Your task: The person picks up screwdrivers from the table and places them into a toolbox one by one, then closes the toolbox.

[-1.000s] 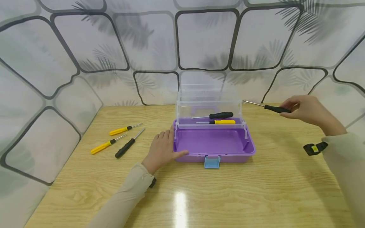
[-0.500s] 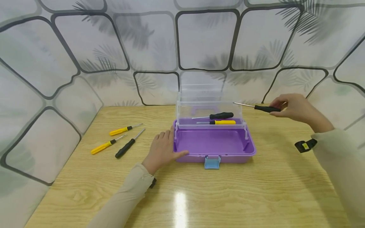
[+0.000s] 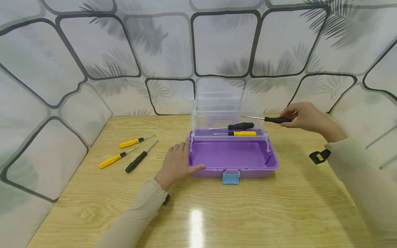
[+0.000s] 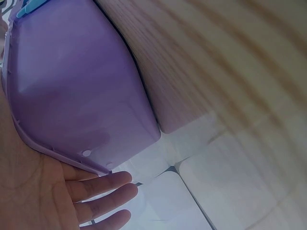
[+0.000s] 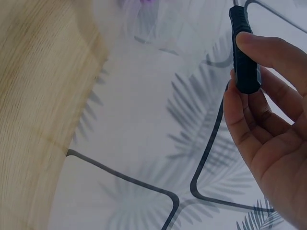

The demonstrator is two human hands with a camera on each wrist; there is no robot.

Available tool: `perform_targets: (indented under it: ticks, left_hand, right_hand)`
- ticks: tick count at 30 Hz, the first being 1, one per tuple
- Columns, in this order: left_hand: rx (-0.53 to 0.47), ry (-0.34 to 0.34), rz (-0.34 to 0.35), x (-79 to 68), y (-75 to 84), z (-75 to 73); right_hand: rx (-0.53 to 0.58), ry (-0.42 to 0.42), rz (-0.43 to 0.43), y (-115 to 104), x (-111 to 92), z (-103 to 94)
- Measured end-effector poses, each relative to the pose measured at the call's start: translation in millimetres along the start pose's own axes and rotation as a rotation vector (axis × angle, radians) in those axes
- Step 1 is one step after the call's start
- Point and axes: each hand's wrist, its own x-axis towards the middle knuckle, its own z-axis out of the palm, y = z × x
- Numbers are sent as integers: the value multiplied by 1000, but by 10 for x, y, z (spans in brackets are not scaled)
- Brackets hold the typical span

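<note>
Right hand (image 3: 302, 117) pinching screwdriver (image 3: 277, 120) at back right of box (image 3: 204, 173) — long axis nearly level, tip pointing left toward lid (image 3: 224, 103) — left hand (image 3: 177, 162) straight-fingered on left edge, table (image 3: 248, 213) spreading in front.

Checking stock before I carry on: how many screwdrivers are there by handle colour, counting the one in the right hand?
Black-handled screwdrivers: 3
Yellow-handled screwdrivers: 3
Total: 6
</note>
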Motion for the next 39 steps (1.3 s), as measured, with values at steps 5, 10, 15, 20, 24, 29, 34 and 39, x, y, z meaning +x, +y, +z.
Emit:
perform_targets:
  ticks: [5,10,15,20,24,29,34,39]
  left_hand:
    - [2,-1,-2,-5,4,-5]
    - [-6,-3,-8,-1,0,-1]
    - [9,-3,-4,-3,0,2]
    - [22,0,0,-10,1,1]
    - [16,-5,-4,-6,3,0]
    - [8,-5,-6,-4,1,-3]
    - [13,-3,-7,1,-1,4]
    - [12,-10,-13,1,4,-6]
  right_hand:
    - [-6,1,-55,-60,73,61]
    - [3,-29,-73,-121,146,120]
    - [32,-63,-83,-192,207,190]
    - [59,-85,-106,-261,273,263]
    - [59,-102,-116,-309,328,311]
    - [72,-128,-139,-363,390,360]
    - [70,-157,-159,-389,444,411]
    - [62,-164,-170,-407,493,462]
